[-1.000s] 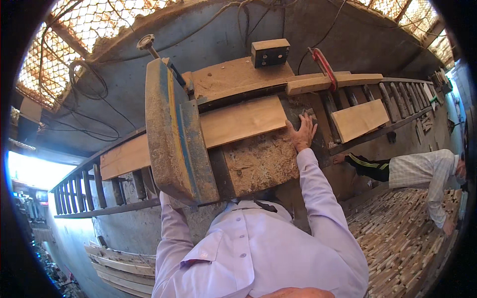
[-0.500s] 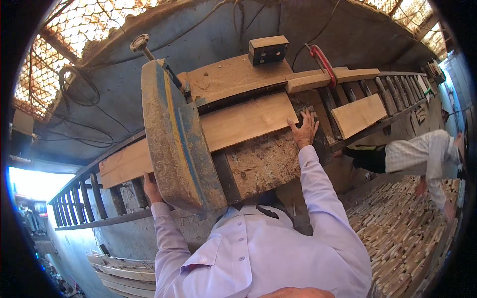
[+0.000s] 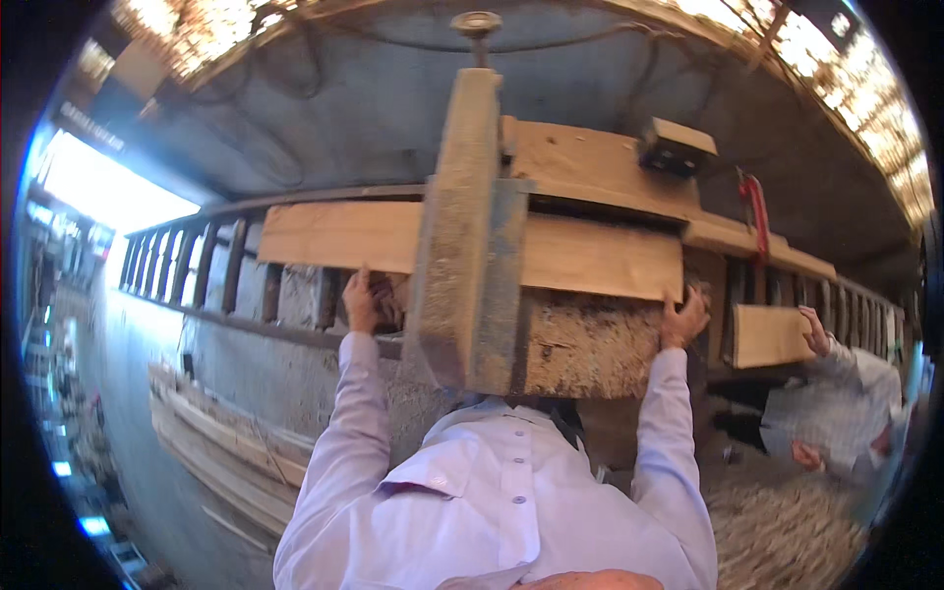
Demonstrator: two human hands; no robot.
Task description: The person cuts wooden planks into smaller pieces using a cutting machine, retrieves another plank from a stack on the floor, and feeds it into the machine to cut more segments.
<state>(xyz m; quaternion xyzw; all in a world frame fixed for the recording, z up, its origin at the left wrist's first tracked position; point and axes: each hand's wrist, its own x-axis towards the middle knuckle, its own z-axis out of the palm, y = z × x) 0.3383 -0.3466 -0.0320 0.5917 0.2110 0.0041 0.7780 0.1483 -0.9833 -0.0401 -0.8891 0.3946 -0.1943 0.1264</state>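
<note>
A long pale wooden board [image 3: 600, 258] lies lengthwise across a woodworking machine, passing behind its upright dusty housing [image 3: 454, 236] and showing on both sides of it. At the near edge of the board's left part is my left hand [image 3: 362, 303], fingers pointing up and touching the edge; it is not wrapped round the wood. My right hand [image 3: 685, 320] is at the board's right end, thumb against the near corner and fingers spread past the end. Behind the board runs a wooden fence [image 3: 602, 177]. The housing hides the board's middle.
Roller tracks [image 3: 205, 264] extend to both sides. A short board [image 3: 772, 334] rests on the right rollers, with a co-worker's hand [image 3: 816, 332] at it. A red clamp [image 3: 755, 216] sits on the fence. Long planks [image 3: 221, 442] lie at lower left; stacked wood pieces [image 3: 787, 521] cover the lower right.
My view has turned, so the machine appears further right. The board has slid left past the housing, with more showing on its left. The co-worker has reached up to the short board.
</note>
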